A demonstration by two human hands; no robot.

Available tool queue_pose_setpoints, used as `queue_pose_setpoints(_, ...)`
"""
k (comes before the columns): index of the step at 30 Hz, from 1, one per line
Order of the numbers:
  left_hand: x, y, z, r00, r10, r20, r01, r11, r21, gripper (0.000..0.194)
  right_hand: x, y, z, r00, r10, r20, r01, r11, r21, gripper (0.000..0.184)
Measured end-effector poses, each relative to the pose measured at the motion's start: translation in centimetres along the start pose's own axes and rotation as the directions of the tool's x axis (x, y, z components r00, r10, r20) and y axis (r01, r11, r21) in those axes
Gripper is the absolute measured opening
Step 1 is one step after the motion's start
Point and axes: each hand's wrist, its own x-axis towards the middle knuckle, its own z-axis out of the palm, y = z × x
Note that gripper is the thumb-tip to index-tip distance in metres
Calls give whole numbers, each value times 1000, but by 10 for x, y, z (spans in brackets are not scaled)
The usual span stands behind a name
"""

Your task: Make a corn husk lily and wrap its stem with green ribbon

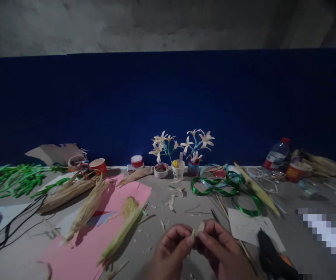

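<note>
Pale husk piece [200,227] pinched between two hands

Your hands are drawn close together on your side of the white cup [178,170], a little to the right of it, with the husk piece between them at the fingertips. Your left hand [172,249] is bent inward, its thumb laid against the curled forefinger in a narrow pinch on the lower left end of the piece. Your right hand [224,249] mirrors it: thumb stretched toward the left, forefinger arched above, gripping the paler end, which sticks up between the two. The other fingers fold underneath, mostly hidden, and you cannot tell from here whether the piece is one strip or two.

Left of the cup and nearer you, a greenish husk [119,235] lies across the pink paper [68,258]. Right of the cup, a green ribbon [214,192] loops over the table [156,208]; farther right and nearer you rest a white sheet [255,225] and a black tool [273,252]. Pale flowers [159,149] rise just above the cup.
</note>
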Motion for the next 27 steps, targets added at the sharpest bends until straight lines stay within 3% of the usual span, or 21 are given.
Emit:
queue_pose_setpoints(4, -1, -1, 2, 1000, 6, 22, -4, 998, -55, 21, -2, 4, -3, 1000, -31, 1, 31, 996, -89, 32)
queue_pose_setpoints(9, -2, -2, 1, 999, 6, 33, -4, 998, -69, 20, -4, 3, -1, 1000, -24, -8, 23, 998, -55, 31)
queue_pose_setpoints(15, -3, 3, 1, 975, -133, 180, 178, 949, -261, 15, -5, -5, -3, 995, -36, 95, 42, 997, -64, 32)
queue_pose_setpoints(18, -2, 1, -2, 957, -182, 228, 245, 925, -292, 16, -1, -8, -6, 988, -82, 128, 95, 991, -94, 29)
queue_pose_setpoints(23, -2, 2, -3, 901, -311, 301, 399, 868, -296, 19, 5, -12, -11, 944, -155, 290, 205, 967, -153, 14)
queue_pose_setpoints(27, -4, 6, 0, 890, -316, 329, 416, 858, -300, 17, 4, -14, -12, 934, -182, 308, 250, 948, -198, 14)
